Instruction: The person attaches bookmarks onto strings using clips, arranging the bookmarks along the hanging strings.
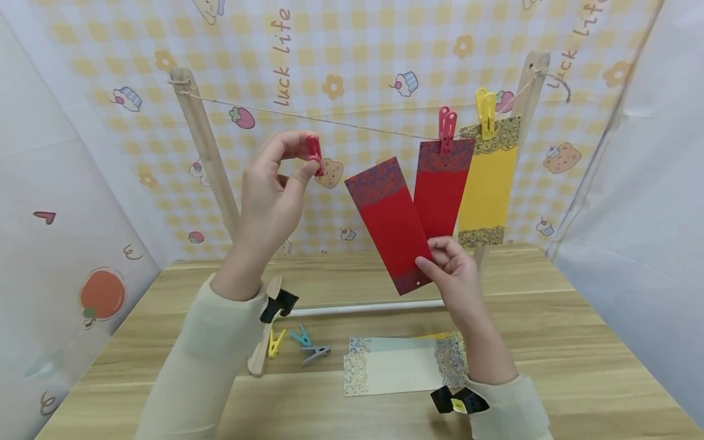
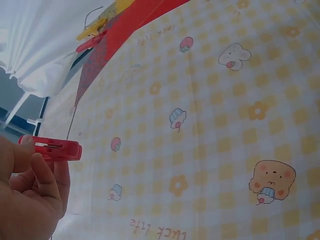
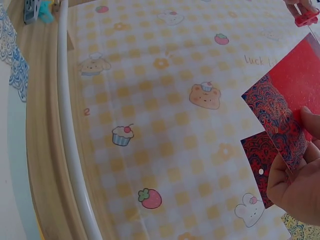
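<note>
My left hand (image 1: 273, 183) pinches a red clothespin (image 1: 315, 155) between thumb and forefinger, just below the string; the left wrist view shows the same red clothespin (image 2: 57, 149) up close. With its thumb in front, my right hand (image 1: 452, 272) grips the lower end of a red card (image 1: 390, 223) with patterned ends, tilted left. Behind it, another red card (image 1: 444, 183) hangs from the string by a red clothespin (image 1: 447, 131). Beside that, a yellow card (image 1: 488, 189) hangs under a yellow clothespin (image 1: 486, 114).
The string (image 1: 330, 122) runs between two wooden posts (image 1: 203, 143). On the table (image 1: 572, 342) lie patterned cards (image 1: 401, 371), a yellow clothespin (image 1: 277, 343), a teal clothespin (image 1: 300, 336) and a grey clothespin (image 1: 316, 354). A white rod (image 1: 363, 308) crosses behind them.
</note>
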`<move>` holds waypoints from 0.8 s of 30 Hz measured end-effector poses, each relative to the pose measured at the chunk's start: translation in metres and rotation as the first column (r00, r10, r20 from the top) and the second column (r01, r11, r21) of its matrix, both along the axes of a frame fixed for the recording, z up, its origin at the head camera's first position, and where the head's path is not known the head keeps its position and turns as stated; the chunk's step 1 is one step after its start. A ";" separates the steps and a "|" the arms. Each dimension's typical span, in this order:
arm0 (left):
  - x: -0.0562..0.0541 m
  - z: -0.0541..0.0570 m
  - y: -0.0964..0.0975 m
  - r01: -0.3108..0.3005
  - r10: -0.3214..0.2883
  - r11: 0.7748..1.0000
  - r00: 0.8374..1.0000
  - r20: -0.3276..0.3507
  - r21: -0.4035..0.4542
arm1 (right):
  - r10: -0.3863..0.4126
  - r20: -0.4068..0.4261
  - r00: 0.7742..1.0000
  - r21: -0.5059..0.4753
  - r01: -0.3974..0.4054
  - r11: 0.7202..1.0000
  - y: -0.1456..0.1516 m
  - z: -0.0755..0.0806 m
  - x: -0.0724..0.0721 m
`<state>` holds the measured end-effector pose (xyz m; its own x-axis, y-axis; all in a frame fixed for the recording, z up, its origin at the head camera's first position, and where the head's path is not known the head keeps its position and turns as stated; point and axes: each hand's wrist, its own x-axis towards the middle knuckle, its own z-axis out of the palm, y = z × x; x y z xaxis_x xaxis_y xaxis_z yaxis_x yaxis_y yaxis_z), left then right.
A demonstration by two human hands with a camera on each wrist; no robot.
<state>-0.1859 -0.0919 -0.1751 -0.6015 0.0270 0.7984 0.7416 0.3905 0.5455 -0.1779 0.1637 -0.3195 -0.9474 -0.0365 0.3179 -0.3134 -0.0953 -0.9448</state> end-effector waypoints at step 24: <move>-0.014 0.038 0.032 0.145 -0.135 0.983 0.987 -0.092 0.113 | -0.133 0.107 0.985 -0.205 0.153 0.967 -0.024 0.007 -0.005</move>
<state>-0.1996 -0.0599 -0.1369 -0.5296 0.0078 0.8482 0.8292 0.2157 0.5157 -0.1828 0.1399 -0.3122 -0.9632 0.1602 0.2157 -0.2517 -0.2569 -0.9331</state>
